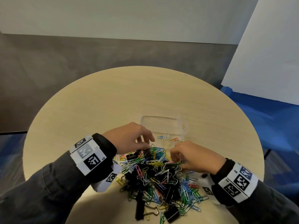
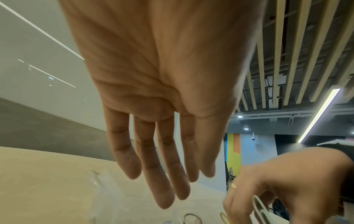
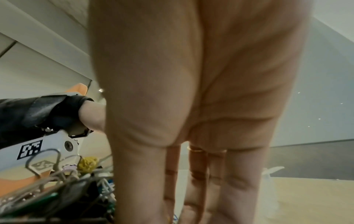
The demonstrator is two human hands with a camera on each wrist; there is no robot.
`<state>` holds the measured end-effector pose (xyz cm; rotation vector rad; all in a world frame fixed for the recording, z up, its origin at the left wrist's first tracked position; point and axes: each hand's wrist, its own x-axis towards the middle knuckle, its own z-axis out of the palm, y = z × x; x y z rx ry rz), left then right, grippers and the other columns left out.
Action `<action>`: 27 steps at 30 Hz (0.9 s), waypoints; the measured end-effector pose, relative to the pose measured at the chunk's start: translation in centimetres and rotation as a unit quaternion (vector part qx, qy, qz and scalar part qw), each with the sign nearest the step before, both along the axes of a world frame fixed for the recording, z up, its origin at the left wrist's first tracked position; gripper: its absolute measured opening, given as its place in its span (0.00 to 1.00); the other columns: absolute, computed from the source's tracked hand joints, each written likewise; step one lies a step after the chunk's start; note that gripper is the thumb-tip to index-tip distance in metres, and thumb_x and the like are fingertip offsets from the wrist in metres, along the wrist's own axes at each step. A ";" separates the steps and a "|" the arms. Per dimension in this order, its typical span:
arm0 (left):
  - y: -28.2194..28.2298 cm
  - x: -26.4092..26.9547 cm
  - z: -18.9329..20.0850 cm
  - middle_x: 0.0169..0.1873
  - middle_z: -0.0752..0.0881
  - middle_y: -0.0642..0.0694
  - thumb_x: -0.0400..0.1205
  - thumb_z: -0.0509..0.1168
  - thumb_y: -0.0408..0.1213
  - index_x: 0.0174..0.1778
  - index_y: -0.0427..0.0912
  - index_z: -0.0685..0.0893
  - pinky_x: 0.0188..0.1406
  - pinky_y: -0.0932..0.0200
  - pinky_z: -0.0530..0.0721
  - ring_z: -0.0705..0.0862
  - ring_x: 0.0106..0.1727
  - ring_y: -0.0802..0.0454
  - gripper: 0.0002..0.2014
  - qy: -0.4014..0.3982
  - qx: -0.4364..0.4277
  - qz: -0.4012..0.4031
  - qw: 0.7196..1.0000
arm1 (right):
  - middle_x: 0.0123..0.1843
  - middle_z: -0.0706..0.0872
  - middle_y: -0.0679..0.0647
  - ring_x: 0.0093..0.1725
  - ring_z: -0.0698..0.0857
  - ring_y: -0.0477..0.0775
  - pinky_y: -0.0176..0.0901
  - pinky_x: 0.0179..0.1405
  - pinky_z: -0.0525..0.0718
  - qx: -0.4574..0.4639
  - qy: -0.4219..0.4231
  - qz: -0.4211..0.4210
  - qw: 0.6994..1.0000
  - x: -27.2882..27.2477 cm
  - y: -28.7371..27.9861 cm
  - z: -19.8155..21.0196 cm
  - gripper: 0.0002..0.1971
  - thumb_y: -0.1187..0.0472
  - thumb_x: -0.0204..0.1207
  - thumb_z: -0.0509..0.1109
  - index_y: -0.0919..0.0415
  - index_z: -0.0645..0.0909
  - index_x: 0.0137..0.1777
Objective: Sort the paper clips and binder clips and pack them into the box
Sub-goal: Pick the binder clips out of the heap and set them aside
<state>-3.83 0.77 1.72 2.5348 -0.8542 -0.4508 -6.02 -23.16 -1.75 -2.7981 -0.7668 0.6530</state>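
Observation:
A tangled pile of coloured paper clips and black binder clips (image 1: 155,172) lies on the round table (image 1: 97,110), near its front. Just behind the pile stands a clear plastic box (image 1: 161,122) with a few paper clips (image 1: 167,137) at its near end. My left hand (image 1: 145,142) hovers over the pile's far left edge; the left wrist view shows its fingers (image 2: 164,189) straight and holding nothing. At the pile's far right edge, my right hand (image 1: 176,155) pinches a pale paper clip (image 2: 258,204) between thumb and fingers. The right wrist view shows the pile (image 3: 57,189) beside that hand (image 3: 172,212).
Black binder clips (image 1: 172,213) lie at the pile's near end by the table's front edge. Bare tabletop stretches behind and to the left of the box. A white panel (image 1: 267,54) and blue flooring (image 1: 267,113) are off to the right.

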 end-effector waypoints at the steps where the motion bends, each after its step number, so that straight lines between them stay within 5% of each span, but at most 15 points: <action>1: 0.1 0.0 0.1 0.51 0.85 0.59 0.83 0.63 0.46 0.62 0.54 0.82 0.45 0.68 0.78 0.83 0.48 0.63 0.12 -0.003 0.001 0.003 1.000 | 0.43 0.78 0.41 0.40 0.76 0.38 0.27 0.36 0.70 0.005 0.002 -0.001 1.000 0.2 -0.1 -0.1 0.11 0.66 0.74 0.72 0.47 0.78 0.45; 8: 0.2 -0.1 0.6 0.51 0.85 0.59 0.84 0.62 0.45 0.62 0.53 0.82 0.45 0.67 0.78 0.83 0.48 0.63 0.12 -0.011 0.004 0.006 1.000 | 0.35 0.82 0.41 0.36 0.81 0.38 0.32 0.38 0.76 0.047 0.021 -0.025 0.998 1.4 -1.7 1.6 0.09 0.58 0.72 0.78 0.47 0.79 0.40; 13: -0.1 -0.2 0.3 0.50 0.86 0.58 0.80 0.69 0.42 0.63 0.53 0.82 0.41 0.70 0.76 0.85 0.47 0.61 0.15 0.013 0.012 -0.003 1.000 | 0.36 0.85 0.45 0.37 0.83 0.42 0.39 0.38 0.82 0.140 -0.109 -0.062 0.982 2.8 -1.9 4.6 0.09 0.58 0.70 0.79 0.47 0.80 0.39; 16: -0.7 -0.7 0.2 0.52 0.83 0.55 0.76 0.73 0.44 0.62 0.53 0.82 0.44 0.63 0.79 0.85 0.47 0.57 0.18 0.029 0.037 -0.020 0.999 | 0.40 0.87 0.46 0.42 0.85 0.44 0.41 0.43 0.86 0.205 -0.153 -0.093 0.962 2.9 -1.3 4.6 0.06 0.60 0.71 0.78 0.51 0.83 0.43; 20: -2.0 -1.7 -0.3 0.56 0.76 0.52 0.72 0.74 0.52 0.65 0.55 0.80 0.46 0.61 0.77 0.79 0.47 0.55 0.25 0.027 0.072 -0.038 0.996 | 0.49 0.85 0.44 0.49 0.83 0.41 0.36 0.47 0.86 0.203 -0.132 -0.061 0.968 1.8 -0.2 3.7 0.14 0.53 0.70 0.79 0.53 0.86 0.54; 24: -2.7 -2.0 -1.1 0.54 0.77 0.48 0.73 0.75 0.46 0.61 0.52 0.84 0.50 0.53 0.80 0.81 0.48 0.51 0.19 0.026 0.093 -0.047 0.994 | 0.44 0.89 0.45 0.42 0.87 0.40 0.37 0.41 0.86 0.186 -0.029 -0.033 0.982 -0.1 1.6 2.9 0.19 0.41 0.66 0.78 0.52 0.87 0.51; 27: -2.7 -1.9 -1.6 0.43 0.81 0.49 0.73 0.75 0.42 0.51 0.48 0.87 0.41 0.58 0.76 0.79 0.41 0.52 0.12 0.017 0.073 -0.058 0.996 | 0.42 0.89 0.48 0.40 0.87 0.43 0.43 0.41 0.86 0.175 -0.005 -0.006 0.985 -0.5 2.4 1.8 0.19 0.41 0.63 0.80 0.53 0.87 0.46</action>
